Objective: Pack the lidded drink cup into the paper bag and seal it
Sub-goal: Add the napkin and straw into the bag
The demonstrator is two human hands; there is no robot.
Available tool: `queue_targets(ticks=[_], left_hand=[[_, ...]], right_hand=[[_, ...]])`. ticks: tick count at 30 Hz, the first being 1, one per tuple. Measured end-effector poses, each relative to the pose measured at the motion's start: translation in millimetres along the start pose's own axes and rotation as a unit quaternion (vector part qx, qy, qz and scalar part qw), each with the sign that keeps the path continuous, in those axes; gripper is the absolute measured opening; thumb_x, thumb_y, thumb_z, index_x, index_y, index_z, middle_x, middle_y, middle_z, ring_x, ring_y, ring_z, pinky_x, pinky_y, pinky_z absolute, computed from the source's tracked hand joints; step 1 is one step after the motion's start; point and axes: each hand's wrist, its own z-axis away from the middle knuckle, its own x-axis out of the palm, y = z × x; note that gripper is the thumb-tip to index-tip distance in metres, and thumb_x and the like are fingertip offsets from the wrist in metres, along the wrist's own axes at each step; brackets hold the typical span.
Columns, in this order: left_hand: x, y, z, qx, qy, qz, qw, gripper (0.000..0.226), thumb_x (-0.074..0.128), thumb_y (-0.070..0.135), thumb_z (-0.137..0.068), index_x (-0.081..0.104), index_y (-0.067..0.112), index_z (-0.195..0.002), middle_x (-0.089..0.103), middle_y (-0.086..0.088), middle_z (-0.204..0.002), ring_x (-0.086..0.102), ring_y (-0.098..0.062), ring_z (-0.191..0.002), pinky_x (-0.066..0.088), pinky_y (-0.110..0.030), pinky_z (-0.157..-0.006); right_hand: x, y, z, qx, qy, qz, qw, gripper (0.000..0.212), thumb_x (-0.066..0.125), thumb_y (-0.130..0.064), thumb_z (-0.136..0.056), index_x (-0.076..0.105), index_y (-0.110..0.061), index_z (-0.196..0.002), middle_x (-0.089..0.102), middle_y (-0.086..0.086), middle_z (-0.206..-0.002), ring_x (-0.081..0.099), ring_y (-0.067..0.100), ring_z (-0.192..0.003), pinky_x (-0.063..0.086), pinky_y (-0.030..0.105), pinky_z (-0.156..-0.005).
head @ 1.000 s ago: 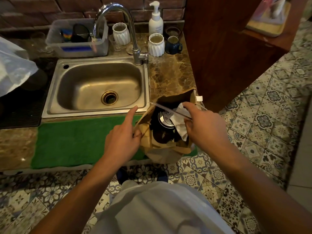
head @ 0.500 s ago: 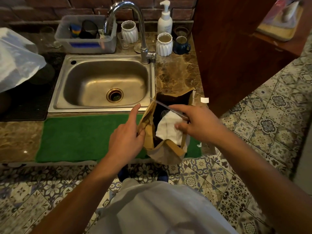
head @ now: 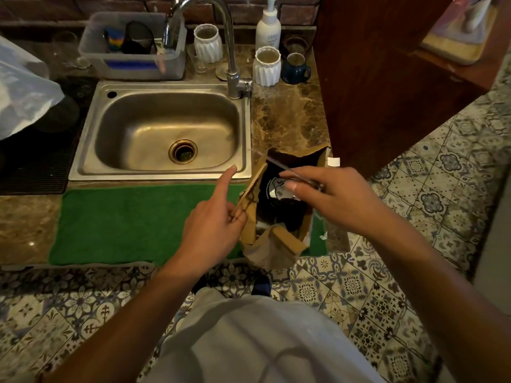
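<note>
Left hand (head: 213,225) pinched the left wall of the paper bag (head: 276,241) at its rim, thumb and middle fingers closed on the paper, index finger sticking out straight and free. Bag stood on the bench (head: 287,120) at its front edge, partly on the green mat (head: 132,219), just right of that grip. Mouth was open; the lidded drink cup (head: 276,189) sat inside, lid visible between the two hands, so packing looked done and sealing was not.

Right hand (head: 334,197) hovered over the bag mouth, thumb and fingertips closed on a thin clear straw (head: 273,163) that ran up and left from the grip across the opening. Could not tell if the straw tip touched the lid.

Judged step: drop the straw in beside the cup. To do it well: keep the left pinch pulling the wall outward so the mouth stays wide, tilt the straw steeper, slide it down the gap next to the cup rather than onto the lid, release only once it is below the rim. Then bring both walls together and fold.
</note>
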Motion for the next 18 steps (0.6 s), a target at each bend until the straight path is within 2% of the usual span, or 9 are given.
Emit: queue_targets(ticks=[2, 5, 6, 8, 11, 13, 18], left_hand=[[2.2, 1.7, 0.5, 0.001, -0.002, 0.010, 1.000, 0.086, 0.064, 0.016, -0.093, 0.013, 0.040, -0.157, 0.071, 0.007, -0.076, 0.067, -0.017, -0.065, 0.059, -0.049, -0.068], [4.1, 1.2, 0.1, 0.002, -0.002, 0.017, 1.000, 0.085, 0.063, 0.018, -0.095, 0.011, 0.041, -0.158, 0.072, 0.005, -0.074, 0.069, -0.017, -0.067, 0.059, -0.049, -0.069], [4.5, 0.6, -0.2, 0.003, -0.002, 0.017, 1.000, 0.084, 0.063, 0.018, -0.095, 0.011, 0.041, -0.158, 0.072, 0.004, -0.073, 0.069, -0.018, -0.067, 0.058, -0.050, -0.069], [4.7, 0.1, -0.3, 0.007, -0.004, 0.019, 1.000, 0.084, 0.062, 0.019, -0.095, 0.010, 0.040, -0.158, 0.071, 0.002, -0.071, 0.069, -0.018, -0.064, 0.058, -0.051, -0.067], [4.0, 0.4, 0.2, 0.006, -0.006, 0.024, 1.000, 0.085, 0.063, 0.019, -0.095, 0.011, 0.040, -0.158, 0.071, 0.001, -0.071, 0.069, -0.019, -0.065, 0.058, -0.051, -0.066], [3.3, 0.1, 0.2, 0.003, -0.004, 0.027, 1.000, 0.086, 0.064, 0.017, -0.094, 0.012, 0.041, -0.158, 0.071, 0.002, -0.071, 0.069, -0.019, -0.065, 0.058, -0.052, -0.067], [0.7, 2.1, -0.1, -0.010, -0.006, 0.053, 0.999, 0.084, 0.063, 0.015, -0.095, 0.015, 0.042, -0.157, 0.071, 0.005, -0.073, 0.069, -0.015, -0.069, 0.059, -0.048, -0.072]], right_hand=[[-6.2, -7.7, 1.2, 0.027, 0.050, -0.114, 0.992, 0.029, 0.046, -0.039, -0.105, 0.072, -0.034, -0.118, 0.074, 0.003, -0.075, 0.062, 0.008, -0.053, 0.040, 0.015, -0.048], [-18.3, -22.9, 3.2, 0.016, 0.107, -0.222, 0.969, 0.040, 0.038, -0.028, -0.109, 0.077, -0.025, -0.102, 0.077, -0.003, -0.084, 0.072, 0.006, -0.077, 0.053, 0.021, -0.070], [-20.3, -25.9, 2.9, 0.003, 0.120, -0.211, 0.970, 0.044, 0.036, -0.027, -0.109, 0.077, -0.022, -0.094, 0.076, -0.004, -0.083, 0.071, 0.006, -0.078, 0.053, 0.023, -0.071], [-19.6, -29.8, 1.2, -0.011, 0.131, -0.141, 0.981, 0.050, 0.034, -0.034, -0.109, 0.071, -0.018, -0.079, 0.068, 0.000, -0.068, 0.064, 0.011, -0.061, 0.054, 0.036, -0.061], [-9.7, -28.9, -1.1, -0.009, 0.083, -0.088, 0.993, 0.035, 0.043, -0.039, -0.106, 0.064, -0.021, -0.084, 0.064, 0.000, -0.064, 0.061, 0.016, -0.056, 0.055, 0.049, -0.059], [-2.4, -26.2, -2.1, 0.000, 0.041, -0.069, 0.997, 0.024, 0.049, -0.039, -0.104, 0.065, -0.024, -0.092, 0.069, -0.002, -0.068, 0.064, 0.013, -0.058, 0.057, 0.048, -0.061], [8.8, -16.3, -3.4, 0.017, -0.006, -0.029, 0.999, 0.016, 0.059, -0.042, -0.099, 0.070, -0.029, -0.096, 0.072, -0.008, -0.075, 0.069, 0.007, -0.071, 0.060, 0.042, -0.070]])
